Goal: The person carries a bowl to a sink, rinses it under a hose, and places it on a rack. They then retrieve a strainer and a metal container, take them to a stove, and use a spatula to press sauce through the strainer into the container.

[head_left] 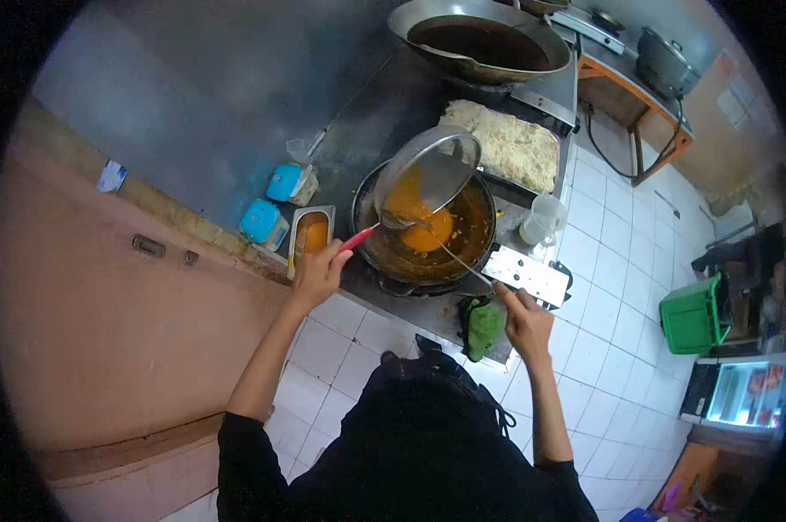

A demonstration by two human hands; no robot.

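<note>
My left hand (320,274) is closed round the red handle of a large metal strainer (452,142), which is tilted over a dark wok (475,248). In my right hand (525,317) is the long thin handle of a metal ladle (462,264). Its head overlaps the strainer's lower rim, close to the red handle. Orange sauce (428,233) lies in the bottom of the wok, and orange bits cling to its walls. Left of the wok stands a rectangular metal container (294,252) with orange liquid in it.
Behind the wok are a tray of pale, crumbly food (506,143) and a bigger wok of dark liquid (488,43). Two blue-lidded tubs (262,222) stand at left. A clear plastic jug (545,217) and a green cloth (482,329) are at right. White tiles (602,322) cover the floor.
</note>
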